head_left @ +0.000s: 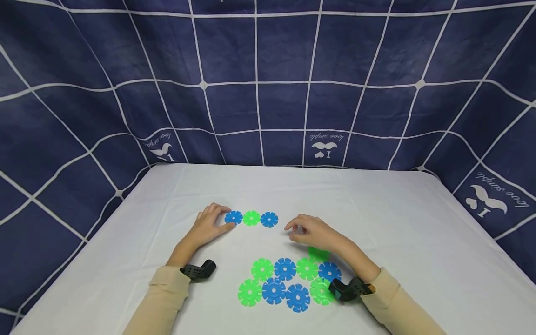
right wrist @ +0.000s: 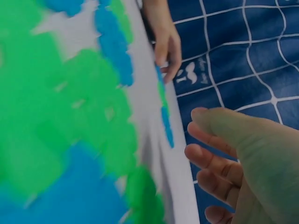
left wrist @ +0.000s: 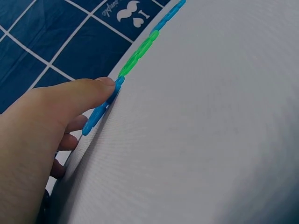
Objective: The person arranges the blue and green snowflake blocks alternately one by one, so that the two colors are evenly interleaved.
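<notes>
Head view shows a person's left hand (head_left: pixel 206 225) pinching the left-end blue disc (head_left: pixel 235 220) of a three-piece row, its thumb at the near edge and its fingertips at the far edge. Next in line come a middle green disc (head_left: pixel 251 222) and a right-end blue disc (head_left: pixel 269 223), the three touching rim to rim; whether their notches interlock cannot be told.

Just to the right of the row, and apart from it, the right hand (head_left: pixel 316 232) is poised with fingers loosely bent, holding nothing, thumb and forefinger separated.

Nearer the person, on the white-covered worktop (head_left: pixel 209 307), lies a cluster of nine notched discs (head_left: pixel 285 273), five green and four blue, set close together in uneven rows. Its farthest green disc (head_left: pixel 317 255) is partly hidden by the right forearm; a black wrist device (head_left: pixel 351 289) on the same arm overlaps the group's right side.

Left wrist view catches the row nearly edge-on, the thumb (left wrist: pixel 93 93) on the nearest blue piece. Right wrist view frames the cluster, large and blurred, with the row and the opposite hand beyond.

Beige sleeves (head_left: pixel 163 298) cover both arms. A navy curtain (head_left: pixel 284 107) with white grid lines and moustache prints surrounds the far side.
</notes>
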{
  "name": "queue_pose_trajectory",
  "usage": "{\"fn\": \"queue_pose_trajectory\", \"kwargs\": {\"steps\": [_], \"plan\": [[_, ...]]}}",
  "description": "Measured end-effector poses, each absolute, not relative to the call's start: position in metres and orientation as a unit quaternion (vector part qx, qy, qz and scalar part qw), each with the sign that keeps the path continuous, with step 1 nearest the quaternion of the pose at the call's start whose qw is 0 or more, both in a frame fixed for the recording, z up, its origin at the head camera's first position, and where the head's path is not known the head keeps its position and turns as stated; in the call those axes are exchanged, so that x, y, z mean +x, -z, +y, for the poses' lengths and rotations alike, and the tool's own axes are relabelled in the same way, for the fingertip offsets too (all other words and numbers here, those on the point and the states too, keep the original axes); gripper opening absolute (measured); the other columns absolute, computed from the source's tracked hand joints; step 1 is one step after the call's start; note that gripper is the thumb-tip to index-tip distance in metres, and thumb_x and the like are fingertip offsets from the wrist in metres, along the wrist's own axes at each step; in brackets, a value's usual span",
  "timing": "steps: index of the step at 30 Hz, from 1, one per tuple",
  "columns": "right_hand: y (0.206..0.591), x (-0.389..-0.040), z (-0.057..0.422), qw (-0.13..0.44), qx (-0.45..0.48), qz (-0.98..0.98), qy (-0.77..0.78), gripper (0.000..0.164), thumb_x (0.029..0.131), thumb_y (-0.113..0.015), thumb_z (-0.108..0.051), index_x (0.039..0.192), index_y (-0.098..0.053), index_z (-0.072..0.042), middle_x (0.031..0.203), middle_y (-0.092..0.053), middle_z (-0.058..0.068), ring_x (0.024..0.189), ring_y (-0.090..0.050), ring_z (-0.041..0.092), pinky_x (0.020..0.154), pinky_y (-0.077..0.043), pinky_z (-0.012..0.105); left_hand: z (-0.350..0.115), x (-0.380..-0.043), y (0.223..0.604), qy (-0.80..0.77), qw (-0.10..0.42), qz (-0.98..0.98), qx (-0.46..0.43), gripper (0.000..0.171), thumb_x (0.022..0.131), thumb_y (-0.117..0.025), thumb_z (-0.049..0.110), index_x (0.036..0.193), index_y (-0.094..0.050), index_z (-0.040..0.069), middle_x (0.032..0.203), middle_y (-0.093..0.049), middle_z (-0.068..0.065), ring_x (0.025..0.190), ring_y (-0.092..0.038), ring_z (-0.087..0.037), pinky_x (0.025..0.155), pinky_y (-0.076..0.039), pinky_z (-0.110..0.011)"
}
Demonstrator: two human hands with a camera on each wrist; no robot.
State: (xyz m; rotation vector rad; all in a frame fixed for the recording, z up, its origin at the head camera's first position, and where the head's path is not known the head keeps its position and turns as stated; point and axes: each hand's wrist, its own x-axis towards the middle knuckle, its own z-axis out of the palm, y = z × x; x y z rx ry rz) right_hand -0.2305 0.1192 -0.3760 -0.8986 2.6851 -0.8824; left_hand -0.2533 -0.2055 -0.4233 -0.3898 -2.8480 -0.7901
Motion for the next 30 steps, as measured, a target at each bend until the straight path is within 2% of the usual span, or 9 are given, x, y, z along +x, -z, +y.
{"fn": "queue_pose_trajectory", "kwargs": {"steps": [9, 15, 20, 24, 30], "plan": [[0.395, -0.203, 0.151, 0.092, -0.304, 0.908, 0.274, 0.022, 0.084, -0.061, -0.038, 0.104, -0.063, -0.030, 0.101, -0.055, -0.015, 0.095, -0.048, 0.008, 0.082, -0.036, 0.033, -0.202, -0.252, 0.423, 0.266, 0.074, -0.952, -0.129, 0.051, 0.078, -0.066, 0.043, 0.116, -0.057, 0.011, 0.113, -0.052, -0.007, 0.109, -0.046, -0.026, 0.083, -0.030, -0.039], [0.403, -0.191, 0.158, 0.077, -0.324, 0.903, 0.272, 0.027, 0.081, -0.061, -0.047, 0.105, -0.061, -0.034, 0.104, -0.050, -0.017, 0.100, -0.048, 0.007, 0.085, -0.040, 0.034, -0.204, -0.254, 0.424, 0.257, 0.079, -0.954, -0.132, 0.050, 0.078, -0.066, 0.043, 0.115, -0.057, 0.011, 0.113, -0.052, -0.008, 0.110, -0.046, -0.026, 0.081, -0.030, -0.037], [0.407, -0.188, 0.159, 0.074, -0.320, 0.906, 0.267, 0.031, 0.078, -0.064, -0.050, 0.105, -0.059, -0.037, 0.108, -0.048, -0.017, 0.103, -0.046, 0.011, 0.086, -0.037, 0.040, -0.205, -0.255, 0.423, 0.255, 0.076, -0.955, -0.130, 0.050, 0.078, -0.066, 0.043, 0.115, -0.057, 0.011, 0.114, -0.052, -0.009, 0.111, -0.045, -0.026, 0.081, -0.030, -0.038], [0.409, -0.187, 0.158, 0.077, -0.318, 0.903, 0.278, 0.031, 0.077, -0.064, -0.051, 0.104, -0.058, -0.037, 0.109, -0.048, -0.014, 0.101, -0.044, 0.011, 0.084, -0.035, 0.036, -0.205, -0.254, 0.422, 0.257, 0.072, -0.955, -0.127, 0.050, 0.078, -0.066, 0.042, 0.115, -0.057, 0.011, 0.114, -0.052, -0.009, 0.111, -0.045, -0.026, 0.081, -0.030, -0.038], [0.413, -0.187, 0.158, 0.084, -0.303, 0.899, 0.305, 0.032, 0.075, -0.065, -0.051, 0.101, -0.057, -0.035, 0.105, -0.050, -0.015, 0.096, -0.042, 0.006, 0.079, -0.033, 0.028, -0.204, -0.254, 0.421, 0.256, 0.070, -0.956, -0.127, 0.050, 0.078, -0.066, 0.042, 0.116, -0.057, 0.011, 0.114, -0.052, -0.009, 0.110, -0.045, -0.026, 0.080, -0.029, -0.037]]}}
